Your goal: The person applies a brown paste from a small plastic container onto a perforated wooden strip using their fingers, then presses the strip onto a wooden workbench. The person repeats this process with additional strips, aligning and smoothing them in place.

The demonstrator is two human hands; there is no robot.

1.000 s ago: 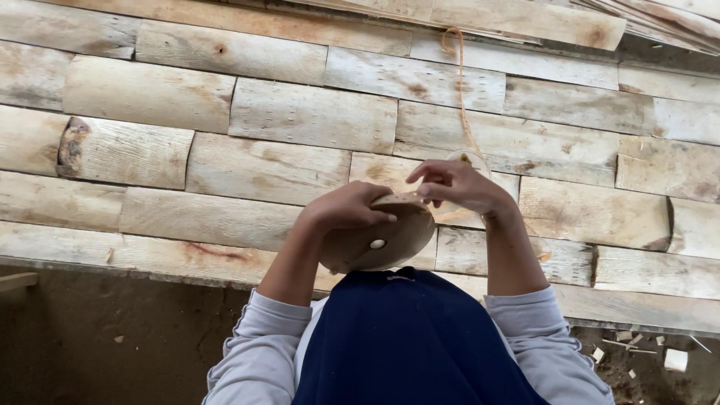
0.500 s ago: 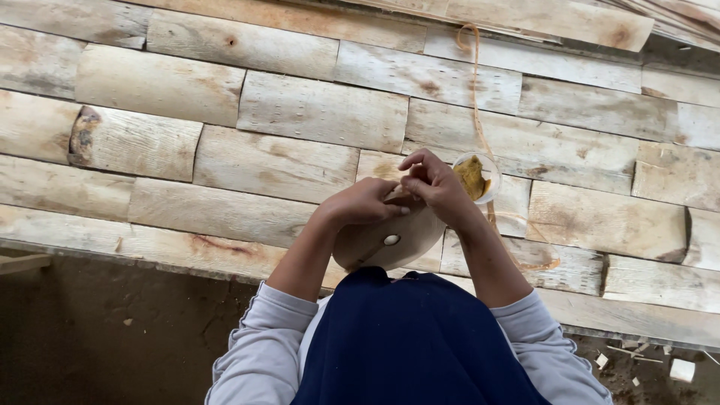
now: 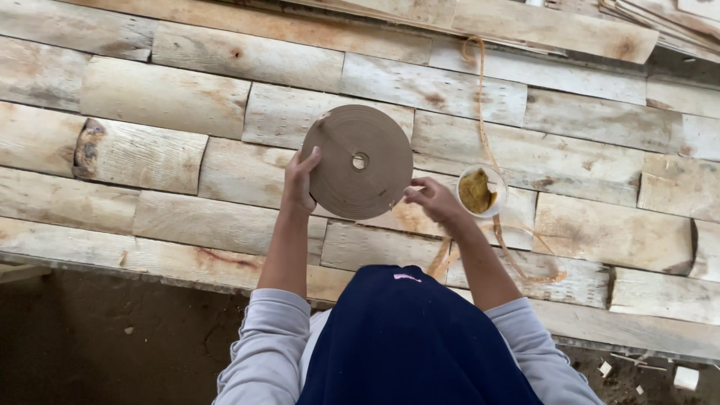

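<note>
- The near parts of both forearms are covered by grey sleeves (image 3: 262,352), and the space between them is blocked by a dark blue garment (image 3: 409,337) that fills the near middle of the view.
- The palm of the left hand (image 3: 300,180) is turned away; only its back and the fingers curled over the left rim of the coil are seen.
- A flat round coil of thin brown strip (image 3: 358,161), wound tightly around a small centre hole, is held up on edge with its face shown, above the bench and in front of the planks behind it.
- The coil is gripped at its left edge by the left hand, with the thumb hidden behind the disc.
- The right hand (image 3: 433,201) is seen at the coil's lower right rim, with its fingertips pinched together there; whether a loose end of the strip is caught between them cannot be made out.
- A small white cup (image 3: 481,191) holding a yellowish-brown lump or paste is set on the bench just right of the right hand; what the stuff is cannot be told.
- A loose orange-brown strip (image 3: 487,142) is laid from the far edge of the bench past the cup and loops near the right forearm, where part of it is hidden.
- The workbench (image 3: 165,97) is made of rough, pale, short planks laid in rows; its far and right ends are cut off by the frame.
- A dirt floor (image 3: 112,337) with small wood offcuts (image 3: 685,377) is seen at the near edge.
</note>
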